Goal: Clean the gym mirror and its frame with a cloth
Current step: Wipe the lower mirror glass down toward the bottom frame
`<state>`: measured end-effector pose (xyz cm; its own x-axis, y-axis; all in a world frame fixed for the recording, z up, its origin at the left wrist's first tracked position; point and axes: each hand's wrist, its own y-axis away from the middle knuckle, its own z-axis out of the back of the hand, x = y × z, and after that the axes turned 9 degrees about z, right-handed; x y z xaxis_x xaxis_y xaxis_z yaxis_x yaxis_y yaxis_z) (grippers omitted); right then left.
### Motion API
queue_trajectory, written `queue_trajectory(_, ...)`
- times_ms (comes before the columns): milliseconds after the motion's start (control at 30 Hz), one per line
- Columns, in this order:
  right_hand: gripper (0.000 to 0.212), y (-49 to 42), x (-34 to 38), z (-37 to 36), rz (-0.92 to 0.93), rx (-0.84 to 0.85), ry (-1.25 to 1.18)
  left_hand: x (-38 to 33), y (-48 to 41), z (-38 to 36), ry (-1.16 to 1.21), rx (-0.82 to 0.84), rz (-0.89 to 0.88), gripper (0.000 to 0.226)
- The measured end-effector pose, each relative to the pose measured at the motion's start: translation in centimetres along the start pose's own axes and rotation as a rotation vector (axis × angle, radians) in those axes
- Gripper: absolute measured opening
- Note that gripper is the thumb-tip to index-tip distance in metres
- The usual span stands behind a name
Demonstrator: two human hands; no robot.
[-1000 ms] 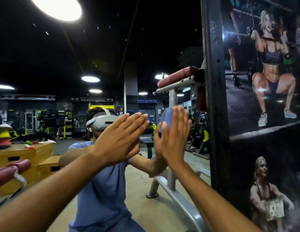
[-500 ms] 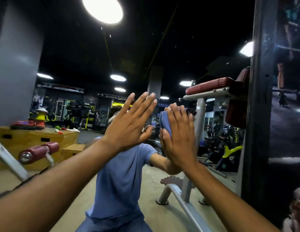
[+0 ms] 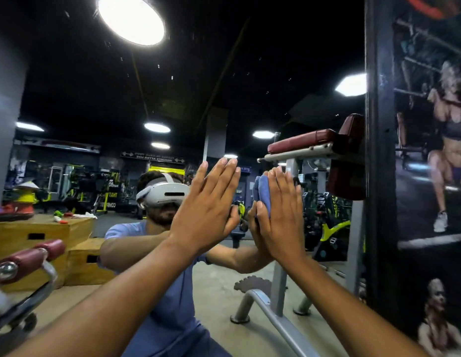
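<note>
Head view: right hand (image 3: 280,217) presses a blue cloth (image 3: 262,193) flat-fingered against the mirror (image 3: 95,86); left hand (image 3: 207,204) (fingers straight, holding nothing) rests on the glass.

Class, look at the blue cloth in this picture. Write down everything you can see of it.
The cloth is blue, soft fabric, bunched into a thick folded wad. The right hand presses it flat against the mirror with straight fingers, and covers most of it, so only its left edge and upper corner show, beside the thumb. It sits at about head height, left of the dark frame. The left hand is beside it and does not touch it.
</note>
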<state>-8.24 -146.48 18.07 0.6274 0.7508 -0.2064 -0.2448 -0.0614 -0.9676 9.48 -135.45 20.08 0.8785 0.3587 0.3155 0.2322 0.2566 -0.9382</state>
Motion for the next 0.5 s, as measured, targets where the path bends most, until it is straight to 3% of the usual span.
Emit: queue_trajectory(500, 0.071, 0.95, -0.18, 0.16, 0.014, 0.084, 0.092, 0.36, -0.07, -0.05, 0.063, -0.032, -0.003, 0.074)
